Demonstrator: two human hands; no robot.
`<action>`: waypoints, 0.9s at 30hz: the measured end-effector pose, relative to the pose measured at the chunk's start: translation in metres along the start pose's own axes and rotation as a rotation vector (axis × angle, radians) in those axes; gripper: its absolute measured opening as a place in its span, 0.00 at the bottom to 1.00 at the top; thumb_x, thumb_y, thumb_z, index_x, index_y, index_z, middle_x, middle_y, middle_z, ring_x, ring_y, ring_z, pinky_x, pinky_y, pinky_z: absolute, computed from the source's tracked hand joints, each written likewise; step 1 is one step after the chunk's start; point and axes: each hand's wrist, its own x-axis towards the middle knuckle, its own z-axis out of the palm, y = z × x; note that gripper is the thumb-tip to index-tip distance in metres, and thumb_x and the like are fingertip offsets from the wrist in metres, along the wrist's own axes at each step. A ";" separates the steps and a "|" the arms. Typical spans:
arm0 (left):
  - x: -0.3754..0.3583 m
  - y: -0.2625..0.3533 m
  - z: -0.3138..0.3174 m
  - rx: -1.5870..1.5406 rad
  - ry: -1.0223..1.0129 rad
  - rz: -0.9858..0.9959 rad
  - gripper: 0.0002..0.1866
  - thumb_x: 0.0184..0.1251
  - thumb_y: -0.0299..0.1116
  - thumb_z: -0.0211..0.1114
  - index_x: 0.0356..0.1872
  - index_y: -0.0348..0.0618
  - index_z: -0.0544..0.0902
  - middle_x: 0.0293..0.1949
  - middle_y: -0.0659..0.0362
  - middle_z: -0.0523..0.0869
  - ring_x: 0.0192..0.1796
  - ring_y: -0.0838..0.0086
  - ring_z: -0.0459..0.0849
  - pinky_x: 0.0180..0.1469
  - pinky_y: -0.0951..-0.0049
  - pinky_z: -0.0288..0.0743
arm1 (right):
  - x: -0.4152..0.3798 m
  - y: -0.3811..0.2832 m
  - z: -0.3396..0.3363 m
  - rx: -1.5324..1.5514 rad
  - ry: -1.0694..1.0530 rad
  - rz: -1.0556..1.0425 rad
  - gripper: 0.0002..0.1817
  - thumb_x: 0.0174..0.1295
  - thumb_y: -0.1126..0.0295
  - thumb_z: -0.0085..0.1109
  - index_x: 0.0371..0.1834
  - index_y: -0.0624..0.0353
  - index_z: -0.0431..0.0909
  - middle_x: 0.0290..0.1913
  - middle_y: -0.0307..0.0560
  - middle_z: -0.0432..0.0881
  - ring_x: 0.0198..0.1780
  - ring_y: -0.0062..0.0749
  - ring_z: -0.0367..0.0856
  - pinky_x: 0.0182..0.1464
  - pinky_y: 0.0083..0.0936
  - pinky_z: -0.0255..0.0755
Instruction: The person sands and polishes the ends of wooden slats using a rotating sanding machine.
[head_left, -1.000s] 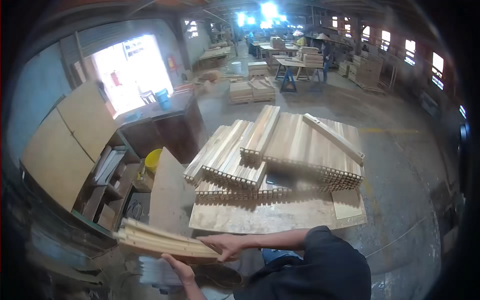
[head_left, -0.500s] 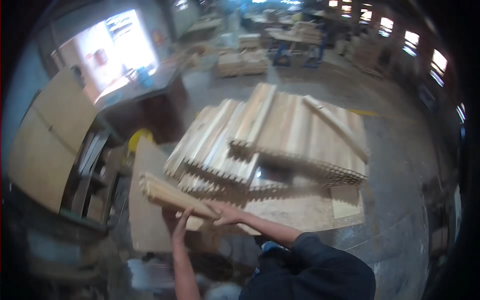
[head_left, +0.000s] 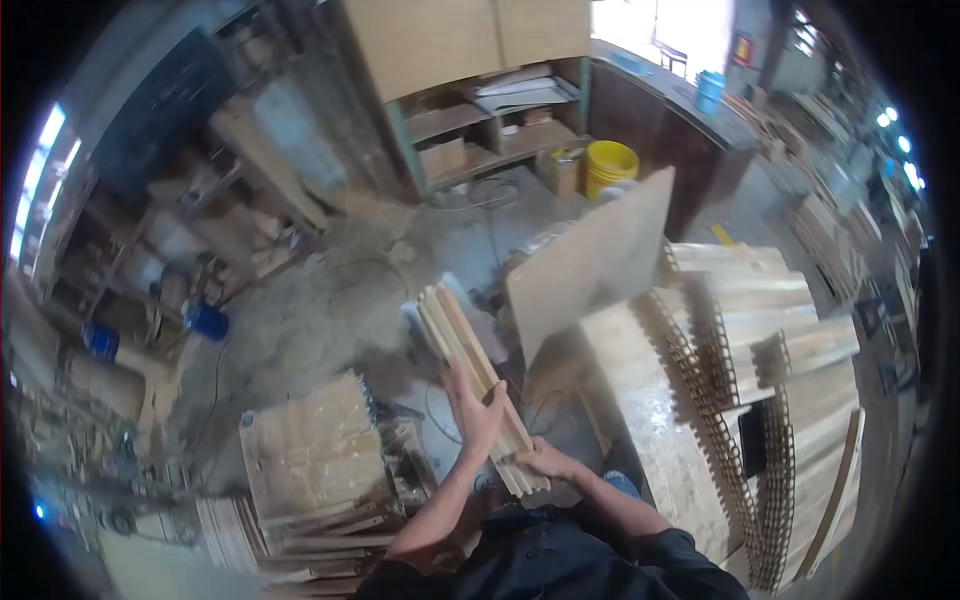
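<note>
A bundle of light wooden strips (head_left: 462, 330) slants in front of my body, its far end up and to the left. My left hand (head_left: 476, 408) is closed around the middle of the bundle, thumb across the top. Near the lower end, my right hand (head_left: 545, 460) grips it from the right side. To the right, rows of similar strips with notched ends (head_left: 800, 285) lie in stacks on a wooden board (head_left: 640, 385). A dark flat object (head_left: 750, 440) shows between the stacks.
At lower left stands a stack of wooden panels (head_left: 310, 440). An upright plywood sheet (head_left: 590, 265) leans beside the board. A yellow bucket (head_left: 612, 168), a shelf cabinet (head_left: 490, 130) and a dark counter (head_left: 660, 130) are farther back. Blue containers (head_left: 205, 320) stand at left.
My view has turned left, so the stacked strips now appear at the right. The bundle, still in both hands, has swung away from the board and is over the floor.
</note>
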 end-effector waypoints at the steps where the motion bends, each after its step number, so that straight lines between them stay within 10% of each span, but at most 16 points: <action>1: 0.005 -0.008 -0.002 0.090 -0.036 0.008 0.50 0.62 0.41 0.74 0.80 0.36 0.55 0.78 0.30 0.50 0.80 0.36 0.49 0.79 0.44 0.50 | 0.007 -0.022 0.001 -0.026 -0.033 0.050 0.26 0.59 0.61 0.69 0.57 0.67 0.80 0.45 0.47 0.87 0.42 0.28 0.85 0.49 0.29 0.80; 8: 0.073 -0.066 0.024 0.578 -0.196 0.191 0.42 0.74 0.54 0.58 0.80 0.39 0.57 0.81 0.37 0.48 0.83 0.40 0.38 0.82 0.43 0.32 | 0.106 -0.053 -0.027 0.365 -0.207 0.167 0.26 0.64 0.56 0.63 0.56 0.66 0.78 0.43 0.53 0.88 0.40 0.41 0.90 0.45 0.37 0.85; 19: 0.052 -0.062 0.053 0.645 -0.130 0.217 0.43 0.73 0.51 0.60 0.78 0.31 0.56 0.80 0.37 0.50 0.83 0.40 0.40 0.81 0.40 0.34 | 0.070 0.012 -0.041 0.291 -0.168 0.282 0.27 0.67 0.52 0.63 0.61 0.60 0.76 0.42 0.45 0.86 0.36 0.30 0.88 0.39 0.31 0.85; 27: 0.056 -0.059 0.053 0.666 -0.152 0.233 0.43 0.73 0.49 0.59 0.78 0.29 0.56 0.80 0.37 0.51 0.83 0.44 0.45 0.82 0.47 0.38 | 0.071 0.027 -0.042 0.614 -0.313 0.280 0.35 0.69 0.42 0.55 0.61 0.66 0.76 0.50 0.59 0.86 0.45 0.44 0.89 0.48 0.39 0.85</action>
